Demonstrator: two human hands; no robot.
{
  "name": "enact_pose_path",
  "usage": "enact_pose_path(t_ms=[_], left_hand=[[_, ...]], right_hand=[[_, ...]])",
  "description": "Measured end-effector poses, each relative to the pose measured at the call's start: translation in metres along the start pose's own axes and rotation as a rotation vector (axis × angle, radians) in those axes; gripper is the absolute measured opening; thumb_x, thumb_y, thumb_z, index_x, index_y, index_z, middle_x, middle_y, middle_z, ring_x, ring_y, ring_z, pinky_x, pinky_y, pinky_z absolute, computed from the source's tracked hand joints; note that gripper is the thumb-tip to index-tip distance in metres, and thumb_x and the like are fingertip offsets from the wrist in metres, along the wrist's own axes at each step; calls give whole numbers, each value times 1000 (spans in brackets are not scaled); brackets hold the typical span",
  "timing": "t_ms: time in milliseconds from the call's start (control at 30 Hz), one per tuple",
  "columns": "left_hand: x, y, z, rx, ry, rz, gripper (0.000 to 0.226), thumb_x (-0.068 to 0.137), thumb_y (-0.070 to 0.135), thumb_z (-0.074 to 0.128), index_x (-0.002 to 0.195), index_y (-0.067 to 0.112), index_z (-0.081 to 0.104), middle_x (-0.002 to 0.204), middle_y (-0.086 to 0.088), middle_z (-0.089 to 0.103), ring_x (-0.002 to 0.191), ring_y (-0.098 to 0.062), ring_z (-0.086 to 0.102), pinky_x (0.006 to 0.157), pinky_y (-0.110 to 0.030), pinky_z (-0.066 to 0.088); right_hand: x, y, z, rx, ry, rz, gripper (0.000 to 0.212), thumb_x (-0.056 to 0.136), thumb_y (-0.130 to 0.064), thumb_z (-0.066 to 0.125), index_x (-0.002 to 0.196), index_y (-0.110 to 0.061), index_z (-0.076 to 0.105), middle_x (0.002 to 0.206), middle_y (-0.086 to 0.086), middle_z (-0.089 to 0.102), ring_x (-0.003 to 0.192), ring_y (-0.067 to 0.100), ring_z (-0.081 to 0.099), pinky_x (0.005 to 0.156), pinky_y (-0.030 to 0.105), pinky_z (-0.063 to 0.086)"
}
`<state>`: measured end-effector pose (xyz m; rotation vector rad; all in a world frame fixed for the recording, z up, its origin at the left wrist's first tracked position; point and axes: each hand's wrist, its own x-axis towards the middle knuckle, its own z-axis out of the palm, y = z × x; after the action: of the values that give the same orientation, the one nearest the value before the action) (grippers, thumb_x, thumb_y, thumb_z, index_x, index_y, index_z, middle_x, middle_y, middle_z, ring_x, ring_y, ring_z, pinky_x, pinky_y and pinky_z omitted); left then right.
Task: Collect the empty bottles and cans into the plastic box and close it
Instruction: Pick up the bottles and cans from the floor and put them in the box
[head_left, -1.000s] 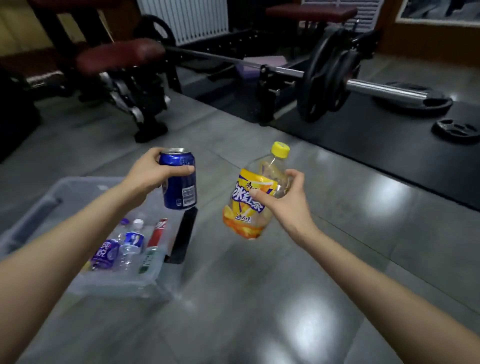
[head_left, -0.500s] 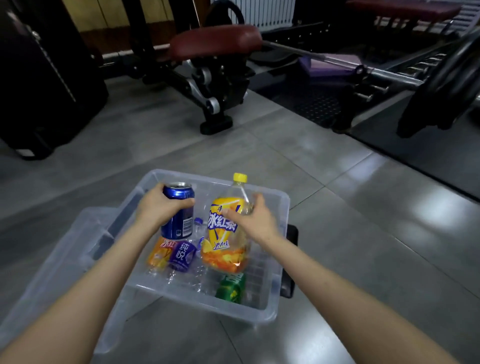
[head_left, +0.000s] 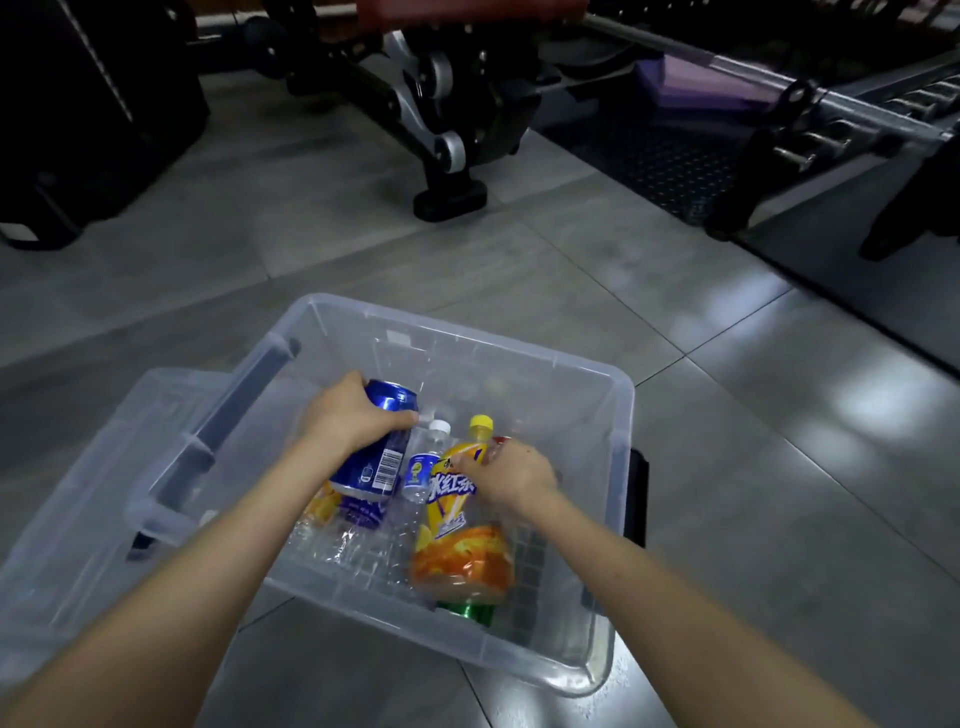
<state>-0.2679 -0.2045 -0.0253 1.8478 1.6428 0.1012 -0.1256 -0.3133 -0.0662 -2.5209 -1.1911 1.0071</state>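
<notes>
Left hand clamps the blue can, right hand grips the yellow-capped bottle at three o'clock, both inside the plastic box.

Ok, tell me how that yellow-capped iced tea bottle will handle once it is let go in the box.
The iced tea bottle, gripped by the right hand, looks like thin clear plastic, so probably light and squashy. Round-bodied and leaning on other bottles in the plastic box, it may roll or slide down. Its glossy label could be slippery.
</notes>
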Motion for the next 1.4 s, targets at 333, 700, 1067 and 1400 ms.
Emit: enact_pose_path(t_ms=[333,700,1067,1400], left_hand=[[20,-8,12,245,-8,-10,62,66,50,73,108,6,59,114,-17,64,104,-34,60,85,-36,49],[34,-45,57,329,-261,-84,87,53,55,79,122,10,52,125,-11,60,112,-31,58,98,-39,47],[-58,123,52,155,183,462,32,84,25,59,109,5,64,113,-21,66,106,-36,60,89,-39,47],[-264,333,213,78,-167,1115,19,84,21,62,94,7,69,97,-14,70,88,-28,66,79,-30,47]], right_hand=[[-10,3,-9,-63,66,-135,30,93,-28,43,87,-3,60,110,23,64,103,36,60,79,35,47],[-48,26,-33,-99,303,-594,23,91,-22,47,101,-9,63,101,10,63,93,30,59,77,40,51],[-106,117,-103,14,669,-590,26,83,-32,46,87,-17,67,82,2,68,80,26,64,64,33,51],[-235,416,-145,1,840,83,38,84,-43,40,92,-17,66,89,1,69,84,23,64,68,29,45]])
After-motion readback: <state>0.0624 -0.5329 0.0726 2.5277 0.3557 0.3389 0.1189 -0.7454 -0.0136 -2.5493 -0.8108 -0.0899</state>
